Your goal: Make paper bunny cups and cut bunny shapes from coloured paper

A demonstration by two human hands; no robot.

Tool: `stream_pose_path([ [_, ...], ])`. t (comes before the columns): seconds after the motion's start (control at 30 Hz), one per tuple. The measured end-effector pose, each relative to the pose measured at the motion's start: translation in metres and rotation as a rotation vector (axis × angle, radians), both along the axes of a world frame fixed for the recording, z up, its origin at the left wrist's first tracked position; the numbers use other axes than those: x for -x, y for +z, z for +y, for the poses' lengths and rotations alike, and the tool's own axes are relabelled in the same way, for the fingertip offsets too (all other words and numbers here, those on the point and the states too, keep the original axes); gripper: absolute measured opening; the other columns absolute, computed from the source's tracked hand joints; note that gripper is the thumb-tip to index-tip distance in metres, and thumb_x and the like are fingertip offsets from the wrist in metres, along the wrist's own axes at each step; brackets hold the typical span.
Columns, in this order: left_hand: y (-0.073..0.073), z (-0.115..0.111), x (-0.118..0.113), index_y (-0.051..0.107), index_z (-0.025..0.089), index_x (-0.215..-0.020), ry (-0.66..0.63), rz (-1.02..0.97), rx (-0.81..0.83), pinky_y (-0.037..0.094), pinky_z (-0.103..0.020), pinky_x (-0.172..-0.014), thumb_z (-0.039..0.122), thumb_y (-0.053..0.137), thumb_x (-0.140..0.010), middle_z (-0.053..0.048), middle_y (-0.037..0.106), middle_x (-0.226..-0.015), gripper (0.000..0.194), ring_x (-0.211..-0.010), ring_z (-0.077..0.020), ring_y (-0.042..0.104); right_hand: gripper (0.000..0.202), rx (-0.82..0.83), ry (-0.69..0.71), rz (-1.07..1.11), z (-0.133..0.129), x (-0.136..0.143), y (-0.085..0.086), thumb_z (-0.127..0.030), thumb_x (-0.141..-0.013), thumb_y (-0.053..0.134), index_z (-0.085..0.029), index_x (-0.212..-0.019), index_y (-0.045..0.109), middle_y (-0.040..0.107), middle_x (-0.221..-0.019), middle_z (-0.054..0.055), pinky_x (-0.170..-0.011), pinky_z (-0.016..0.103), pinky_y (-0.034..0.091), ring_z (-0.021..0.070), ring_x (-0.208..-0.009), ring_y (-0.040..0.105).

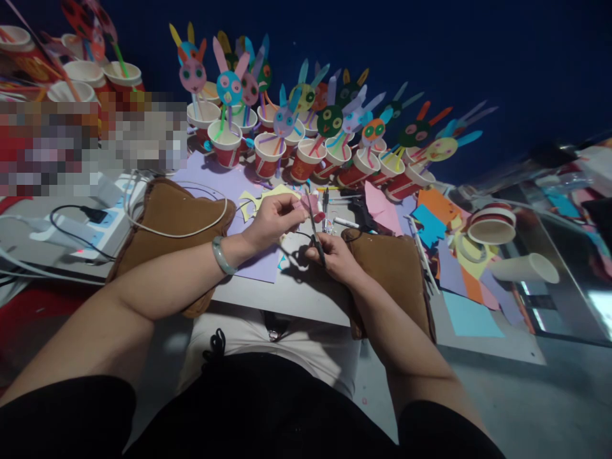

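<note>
My left hand (275, 220) pinches a small piece of pink paper (310, 203) over the middle of the table. In my right hand (337, 255) is a pair of scissors (316, 239), its fingers wrapped round the handles. The blades point away from me and reach up to the pink paper; whether they are cutting into it I cannot tell. Below the hands lies a sheet of lilac paper (258, 271), with yellow paper scraps (280, 191) behind the left hand. A white marker (347, 223) lies just beyond the right hand.
Red paper cups (271, 164) with paper rabbit heads stand in rows at the back. Brown cushions (167, 223) lie under both forearms. A power strip (108, 217) with cables is at left. Coloured paper scraps (459, 268), a tape roll (471, 247) and several cups are at right.
</note>
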State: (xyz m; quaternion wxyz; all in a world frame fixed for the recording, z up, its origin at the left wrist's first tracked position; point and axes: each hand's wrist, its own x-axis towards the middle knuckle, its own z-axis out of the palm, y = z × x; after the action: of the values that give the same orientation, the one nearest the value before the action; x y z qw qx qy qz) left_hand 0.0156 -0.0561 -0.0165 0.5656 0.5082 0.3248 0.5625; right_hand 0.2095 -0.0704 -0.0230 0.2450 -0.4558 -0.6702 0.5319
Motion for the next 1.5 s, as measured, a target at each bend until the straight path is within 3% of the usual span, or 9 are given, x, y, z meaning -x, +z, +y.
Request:
stream_pose_path([
  [0.23, -0.0003, 0.0000, -0.0002, 0.056, 0.019, -0.063, 0.017, -0.015, 0.004, 0.033, -0.023, -0.049, 0.027, 0.071, -0.078, 0.005, 0.051, -0.050, 0.023, -0.046, -0.0069, 0.043, 0.069, 0.002, -0.008, 0.004, 0.0001, 0.0013, 0.0014, -0.078, -0.061, 0.082, -0.023, -0.060, 0.040, 0.043, -0.054, -0.006, -0.054, 0.026, 0.032, 0.0089, -0.055, 0.036],
  [0.57, -0.0033, 0.0021, -0.0006, 0.058, 0.018, -0.063, -0.006, -0.008, -0.007, 0.034, -0.024, -0.050, 0.028, 0.074, -0.076, 0.005, 0.051, -0.052, 0.022, -0.048, -0.0067, 0.043, 0.067, 0.025, -0.002, 0.021, -0.0005, 0.0021, 0.0043, -0.075, -0.059, 0.085, -0.023, -0.061, 0.043, 0.052, -0.056, -0.004, -0.055, 0.027, 0.038, 0.0107, -0.056, 0.043],
  [1.5, 0.0004, 0.0001, -0.0003, 0.052, 0.019, -0.061, 0.028, -0.029, -0.027, 0.034, -0.024, -0.052, 0.025, 0.070, -0.081, 0.004, 0.050, -0.052, 0.027, -0.049, -0.0066, 0.042, 0.065, 0.020, 0.005, 0.015, -0.0002, 0.0001, 0.0017, -0.075, -0.062, 0.083, -0.023, -0.061, 0.044, 0.046, -0.053, -0.005, -0.055, 0.026, 0.036, 0.0097, -0.054, 0.040],
])
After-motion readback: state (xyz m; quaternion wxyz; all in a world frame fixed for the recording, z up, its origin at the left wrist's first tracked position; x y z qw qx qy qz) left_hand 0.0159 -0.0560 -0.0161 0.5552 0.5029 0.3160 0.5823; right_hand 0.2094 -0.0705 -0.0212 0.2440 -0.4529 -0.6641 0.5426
